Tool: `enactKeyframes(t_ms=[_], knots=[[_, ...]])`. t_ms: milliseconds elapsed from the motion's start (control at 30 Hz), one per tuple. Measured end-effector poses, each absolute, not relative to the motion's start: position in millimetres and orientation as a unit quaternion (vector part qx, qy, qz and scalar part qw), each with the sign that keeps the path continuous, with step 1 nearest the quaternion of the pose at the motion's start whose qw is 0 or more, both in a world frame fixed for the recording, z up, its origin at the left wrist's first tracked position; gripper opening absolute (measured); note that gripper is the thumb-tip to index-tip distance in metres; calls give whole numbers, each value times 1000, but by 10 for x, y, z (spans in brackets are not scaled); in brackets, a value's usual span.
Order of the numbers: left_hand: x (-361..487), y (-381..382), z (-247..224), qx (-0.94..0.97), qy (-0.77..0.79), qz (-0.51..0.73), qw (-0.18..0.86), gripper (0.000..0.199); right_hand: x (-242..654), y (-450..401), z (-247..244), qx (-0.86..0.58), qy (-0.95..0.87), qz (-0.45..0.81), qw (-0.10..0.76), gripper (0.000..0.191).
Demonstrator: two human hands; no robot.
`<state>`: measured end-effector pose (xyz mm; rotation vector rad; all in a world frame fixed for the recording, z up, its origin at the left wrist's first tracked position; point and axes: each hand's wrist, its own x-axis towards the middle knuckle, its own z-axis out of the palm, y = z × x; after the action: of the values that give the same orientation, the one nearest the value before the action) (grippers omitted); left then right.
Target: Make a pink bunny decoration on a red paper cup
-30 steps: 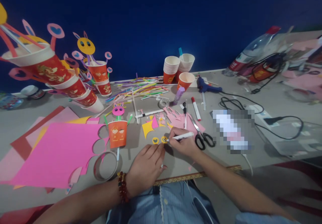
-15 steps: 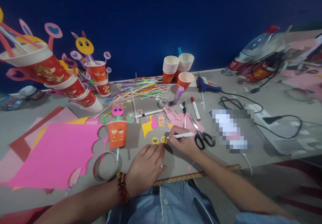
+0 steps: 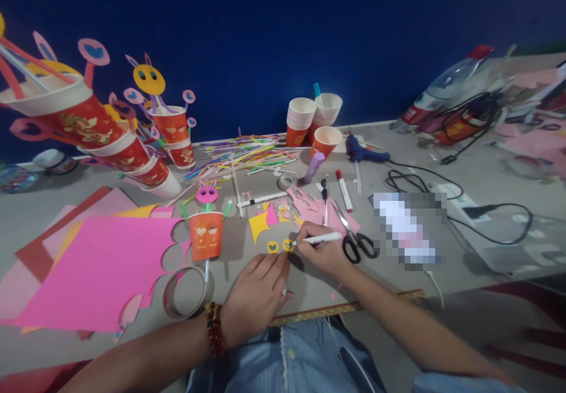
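Table (image 3: pixel 309 296) and everything on it match the frame half a second ago almost exactly — the whole view has only drifted a touch, and your hands keep the same pose. Any fresh ink is too small to compare.

With the yellow discs as your clock's hub, the table's near edge, with its patterned trim (image 3: pixel 316 312), runs across six o'clock. Bare surface lies at five to six, between your forearms, and a smaller strip at nine, before the orange cup (image 3: pixel 206 235). Beyond that cup, the pink sheet (image 3: pixel 101 263) fills more of nine o'clock. Paper scraps crowd twelve, and at three the scissors (image 3: pixel 352 234) sit just beside your knuckles.

Your left hand (image 3: pixel 260 284) lies palm down at seven, fingers extended and clamped on nothing, fingertips at the discs' near side. Your right hand (image 3: pixel 321 251) is closed around the white marker (image 3: pixel 325 238) at three o'clock — its long axis runs nearly crosswise, nib toward nine and dipping slightly toward eight, back end near the scissors' handles. The nib is at the nearer disc (image 3: pixel 288 245); contact is too small to judge. The farther disc (image 3: pixel 273 247) lies just beside it, at nine; both bear dark hearts.
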<state>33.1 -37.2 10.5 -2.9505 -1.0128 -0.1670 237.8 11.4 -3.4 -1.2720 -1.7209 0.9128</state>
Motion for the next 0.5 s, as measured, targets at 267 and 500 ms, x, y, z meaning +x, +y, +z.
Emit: enactKeyframes(t_ms=[267,500], knots=[[339,-370,123,-944,-326,-54,2,48,2366,110,2,-495,-684,365,393,14],[340,-375,116,-943,-329,-49,-2,49,2365,111,-39,-493,-689,367,385,13]])
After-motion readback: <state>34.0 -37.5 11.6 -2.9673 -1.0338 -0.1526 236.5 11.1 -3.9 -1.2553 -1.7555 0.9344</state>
